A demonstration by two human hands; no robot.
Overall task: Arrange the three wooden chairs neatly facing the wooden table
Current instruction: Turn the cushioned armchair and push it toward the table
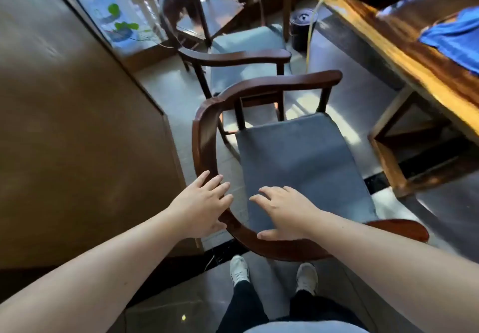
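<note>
Both hands, left hand (204, 203) and right hand (283, 211), lay spread on the nearest chair (305, 161) backrest, fingers apart, apparently to turn it toward the desk (404, 45).

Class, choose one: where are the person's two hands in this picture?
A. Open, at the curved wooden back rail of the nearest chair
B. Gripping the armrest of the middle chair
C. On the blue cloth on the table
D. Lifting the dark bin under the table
A: the left hand and right hand are spread open at the curved back rail of the nearest chair, not closed around it.
</note>
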